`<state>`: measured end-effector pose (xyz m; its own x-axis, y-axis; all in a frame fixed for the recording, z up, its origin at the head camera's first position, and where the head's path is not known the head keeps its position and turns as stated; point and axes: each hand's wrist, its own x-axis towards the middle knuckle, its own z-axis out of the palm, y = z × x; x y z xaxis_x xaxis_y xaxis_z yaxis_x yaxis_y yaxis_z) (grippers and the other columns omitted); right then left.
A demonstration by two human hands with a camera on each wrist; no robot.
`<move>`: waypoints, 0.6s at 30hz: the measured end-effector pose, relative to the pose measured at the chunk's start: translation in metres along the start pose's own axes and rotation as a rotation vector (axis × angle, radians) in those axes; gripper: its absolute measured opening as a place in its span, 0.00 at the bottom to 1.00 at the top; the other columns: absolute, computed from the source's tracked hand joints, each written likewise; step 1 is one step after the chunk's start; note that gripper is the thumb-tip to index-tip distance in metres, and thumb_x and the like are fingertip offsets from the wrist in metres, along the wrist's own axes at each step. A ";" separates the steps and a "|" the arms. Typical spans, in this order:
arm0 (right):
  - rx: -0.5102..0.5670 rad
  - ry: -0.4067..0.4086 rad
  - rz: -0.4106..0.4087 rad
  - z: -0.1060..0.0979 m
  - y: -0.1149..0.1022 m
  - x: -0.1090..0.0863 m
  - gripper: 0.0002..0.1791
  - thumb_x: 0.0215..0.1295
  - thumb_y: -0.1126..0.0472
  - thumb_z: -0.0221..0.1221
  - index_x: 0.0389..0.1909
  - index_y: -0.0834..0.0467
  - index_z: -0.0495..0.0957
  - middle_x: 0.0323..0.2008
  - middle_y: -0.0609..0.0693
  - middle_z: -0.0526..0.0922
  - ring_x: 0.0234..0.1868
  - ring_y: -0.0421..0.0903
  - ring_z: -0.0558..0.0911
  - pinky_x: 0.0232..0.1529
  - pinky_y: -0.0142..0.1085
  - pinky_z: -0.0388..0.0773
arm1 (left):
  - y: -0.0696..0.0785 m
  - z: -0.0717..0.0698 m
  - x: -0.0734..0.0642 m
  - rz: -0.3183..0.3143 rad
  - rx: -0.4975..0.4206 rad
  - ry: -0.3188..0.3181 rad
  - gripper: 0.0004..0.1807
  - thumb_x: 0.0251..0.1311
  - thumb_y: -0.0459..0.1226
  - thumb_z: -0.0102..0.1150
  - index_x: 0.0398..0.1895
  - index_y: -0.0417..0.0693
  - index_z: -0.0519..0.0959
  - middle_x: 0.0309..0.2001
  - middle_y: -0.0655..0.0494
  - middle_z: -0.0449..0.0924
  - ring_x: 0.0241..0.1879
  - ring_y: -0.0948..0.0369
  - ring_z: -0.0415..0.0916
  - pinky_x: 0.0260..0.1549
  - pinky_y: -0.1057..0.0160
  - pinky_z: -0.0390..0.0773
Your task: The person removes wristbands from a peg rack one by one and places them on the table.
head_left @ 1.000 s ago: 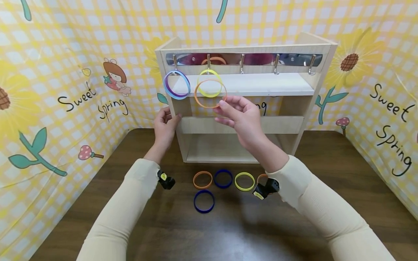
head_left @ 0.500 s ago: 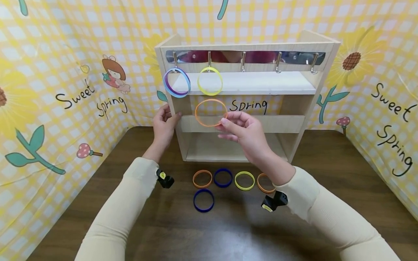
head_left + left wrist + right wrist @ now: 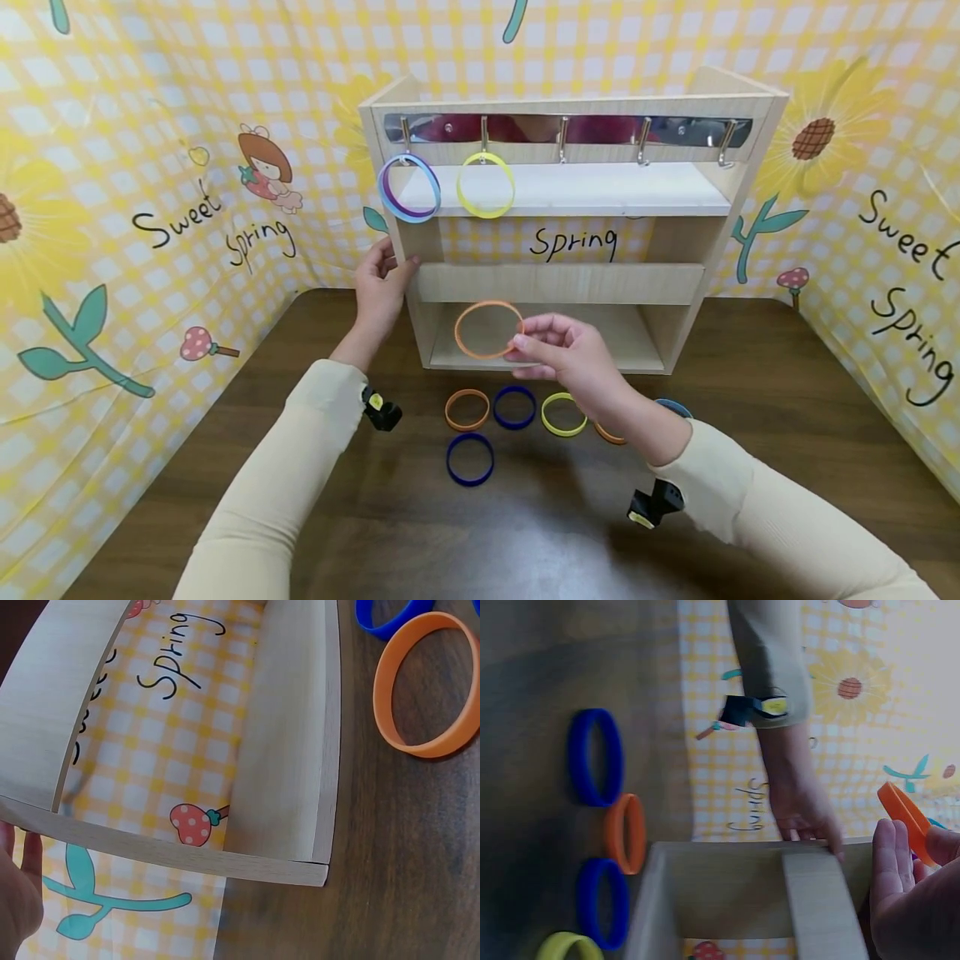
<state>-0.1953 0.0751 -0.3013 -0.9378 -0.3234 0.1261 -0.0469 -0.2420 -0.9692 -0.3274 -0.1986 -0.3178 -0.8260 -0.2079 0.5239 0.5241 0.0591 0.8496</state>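
Note:
My right hand [image 3: 581, 358] pinches an orange silicone wristband [image 3: 480, 357] between thumb and fingers. In the head view the band overlaps the shelf's lower compartment; the right wrist view shows it as a flat orange band [image 3: 905, 814]. My left hand [image 3: 381, 287] grips the left side panel of the wooden shelf [image 3: 558, 283], thumb on the front edge, fingers round the outside. On the first hook hang a light blue wristband [image 3: 409, 220] and a purple wristband [image 3: 387, 190]. A yellow wristband [image 3: 486, 216] hangs on the second hook.
A metal strip [image 3: 525, 129] with several hooks runs along the shelf's top. On the table before it lie an orange band [image 3: 467, 429], dark blue bands [image 3: 470, 484], a yellow band [image 3: 564, 434], and, partly behind my right forearm, another orange band [image 3: 611, 438] and a blue band [image 3: 675, 407].
My right hand has come down from the second hook with the orange wristband, from in front of the hanging yellow band to the lower compartment. My left hand stays on the side panel.

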 end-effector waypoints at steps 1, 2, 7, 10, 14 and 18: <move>-0.006 -0.006 0.011 -0.002 0.003 -0.002 0.09 0.66 0.69 0.60 0.45 0.67 0.74 0.39 0.59 0.84 0.40 0.51 0.85 0.42 0.46 0.81 | 0.000 0.000 0.000 0.000 0.002 0.001 0.23 0.59 0.30 0.63 0.59 0.38 0.75 0.44 0.53 0.77 0.45 0.59 0.74 0.40 0.67 0.75; -0.011 -0.011 0.022 -0.003 0.007 -0.004 0.10 0.65 0.69 0.60 0.45 0.67 0.74 0.39 0.60 0.84 0.40 0.52 0.85 0.42 0.45 0.81 | 0.000 -0.001 0.000 0.000 -0.001 -0.002 0.23 0.59 0.30 0.63 0.59 0.38 0.75 0.44 0.53 0.77 0.45 0.59 0.74 0.40 0.67 0.76; -0.030 -0.033 0.065 -0.012 0.021 -0.009 0.12 0.65 0.69 0.60 0.47 0.69 0.73 0.39 0.60 0.84 0.40 0.53 0.85 0.41 0.45 0.82 | 0.013 0.001 -0.005 -0.016 -0.012 -0.022 0.23 0.59 0.29 0.62 0.59 0.35 0.74 0.43 0.56 0.76 0.43 0.61 0.74 0.40 0.68 0.76; -0.038 -0.041 0.094 -0.017 0.028 -0.012 0.13 0.66 0.69 0.59 0.48 0.70 0.73 0.38 0.58 0.84 0.40 0.51 0.85 0.41 0.45 0.82 | 0.025 0.003 -0.011 -0.019 -0.016 -0.032 0.23 0.59 0.27 0.61 0.59 0.32 0.73 0.42 0.57 0.76 0.42 0.62 0.74 0.40 0.68 0.76; -0.050 -0.050 0.128 -0.022 0.037 -0.017 0.12 0.66 0.70 0.58 0.48 0.71 0.73 0.38 0.57 0.84 0.39 0.48 0.85 0.41 0.44 0.82 | 0.028 0.003 -0.012 -0.005 -0.020 -0.038 0.23 0.59 0.27 0.60 0.59 0.30 0.72 0.41 0.56 0.76 0.42 0.62 0.74 0.39 0.67 0.76; -0.053 -0.057 0.159 -0.026 0.045 -0.022 0.11 0.66 0.70 0.58 0.46 0.70 0.73 0.38 0.57 0.84 0.40 0.49 0.85 0.41 0.43 0.82 | 0.028 0.003 -0.011 0.003 -0.022 -0.036 0.22 0.58 0.27 0.61 0.57 0.32 0.74 0.42 0.54 0.77 0.41 0.62 0.74 0.39 0.68 0.76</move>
<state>-0.1861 0.0955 -0.3529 -0.9139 -0.4055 -0.0189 0.0806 -0.1356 -0.9875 -0.3042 -0.1922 -0.2999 -0.8311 -0.1721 0.5288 0.5308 0.0378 0.8466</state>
